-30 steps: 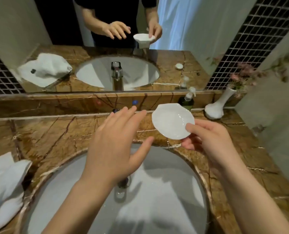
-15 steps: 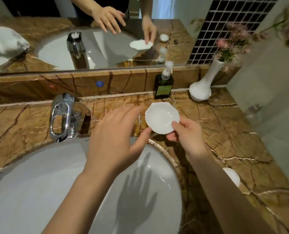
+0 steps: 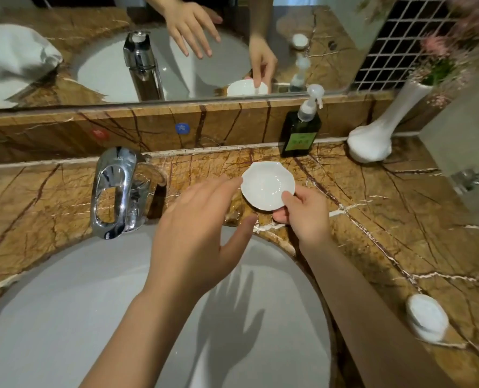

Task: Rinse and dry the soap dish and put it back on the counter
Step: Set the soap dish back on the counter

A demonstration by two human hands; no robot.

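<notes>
The soap dish (image 3: 266, 184) is small, white and scalloped, and looks empty. My right hand (image 3: 305, 212) pinches its near rim, holding it low over the brown marble counter (image 3: 386, 219) just behind the sink's right edge; whether it touches the stone I cannot tell. My left hand (image 3: 196, 239) hovers over the white basin (image 3: 64, 317) with fingers spread and nothing in it, its fingertips close to the dish's left rim.
A chrome faucet (image 3: 115, 191) stands behind the basin at left. A dark green pump bottle (image 3: 301, 130) and a white vase (image 3: 372, 141) with pink flowers stand against the backsplash. A white bar of soap (image 3: 427, 317) lies on the counter near right. The mirror reflects a white towel (image 3: 14, 63).
My right hand has carried the dish from over the sink to the right and down toward the counter. The view has shifted right. My left hand stays spread beside it.
</notes>
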